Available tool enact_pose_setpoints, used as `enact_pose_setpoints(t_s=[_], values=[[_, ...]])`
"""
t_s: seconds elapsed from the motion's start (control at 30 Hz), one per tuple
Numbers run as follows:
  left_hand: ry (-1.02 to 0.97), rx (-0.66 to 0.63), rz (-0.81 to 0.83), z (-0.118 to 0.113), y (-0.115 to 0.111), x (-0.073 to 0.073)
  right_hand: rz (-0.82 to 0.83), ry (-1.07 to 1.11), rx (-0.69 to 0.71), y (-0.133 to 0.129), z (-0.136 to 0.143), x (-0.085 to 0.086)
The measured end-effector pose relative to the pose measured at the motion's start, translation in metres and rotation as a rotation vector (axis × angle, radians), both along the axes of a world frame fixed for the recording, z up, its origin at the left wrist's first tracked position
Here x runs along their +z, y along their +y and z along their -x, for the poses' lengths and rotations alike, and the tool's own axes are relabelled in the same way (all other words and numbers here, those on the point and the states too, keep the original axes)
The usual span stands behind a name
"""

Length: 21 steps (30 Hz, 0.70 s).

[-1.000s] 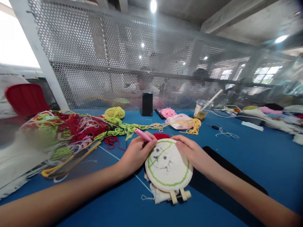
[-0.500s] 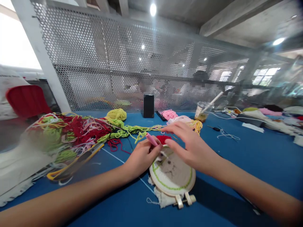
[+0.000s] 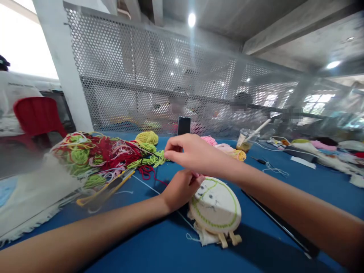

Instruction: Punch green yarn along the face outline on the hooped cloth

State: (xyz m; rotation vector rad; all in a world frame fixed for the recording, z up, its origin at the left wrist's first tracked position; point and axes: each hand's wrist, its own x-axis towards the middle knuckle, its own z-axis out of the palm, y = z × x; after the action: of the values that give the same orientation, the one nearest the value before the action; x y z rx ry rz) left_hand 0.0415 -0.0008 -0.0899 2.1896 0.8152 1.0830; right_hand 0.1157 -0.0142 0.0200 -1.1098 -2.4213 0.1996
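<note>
My left hand (image 3: 183,189) is closed at the upper left rim of the embroidery hoop (image 3: 214,229). A bit of the pink punch needle (image 3: 196,174) shows at its fingertips; the rest is hidden. In the hoop, the pale cloth (image 3: 224,203) carries a light green stitched outline and dark marks like a face. Above my left hand, my right hand (image 3: 190,149) is closed, thumb and forefinger together. Its fingertips meet light green yarn (image 3: 159,159), which trails from the pile; the pinch itself is partly hidden.
A tangled yarn pile (image 3: 99,155) and scissors with yellow handles (image 3: 108,187) lie left. A yellow yarn ball (image 3: 147,137) and an upright phone (image 3: 184,126) stand behind. Farther right is a drink cup (image 3: 244,139). A dark flat object (image 3: 287,227) lies beneath my right forearm.
My right hand has moved left, from above the hoop to the green yarn, and its fingers have closed. The pink punch needle is now mostly covered. The view has shifted slightly.
</note>
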Motion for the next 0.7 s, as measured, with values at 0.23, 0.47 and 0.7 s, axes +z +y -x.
enact_pose_setpoints(t_s=[0.23, 0.47, 0.7], values=[[0.06, -0.022, -0.031, 0.001, 0.002, -0.003, 0.551, 0.374, 0.222, 0.034, 0.044, 0.02], [0.083, -0.034, -0.06, 0.002, 0.004, -0.007, 0.682, 0.793, 0.132, 0.081, 0.079, 0.057], [0.079, -0.058, -0.111, 0.006, 0.0, -0.002, 0.124, 0.525, -0.27, 0.144, 0.005, 0.096]])
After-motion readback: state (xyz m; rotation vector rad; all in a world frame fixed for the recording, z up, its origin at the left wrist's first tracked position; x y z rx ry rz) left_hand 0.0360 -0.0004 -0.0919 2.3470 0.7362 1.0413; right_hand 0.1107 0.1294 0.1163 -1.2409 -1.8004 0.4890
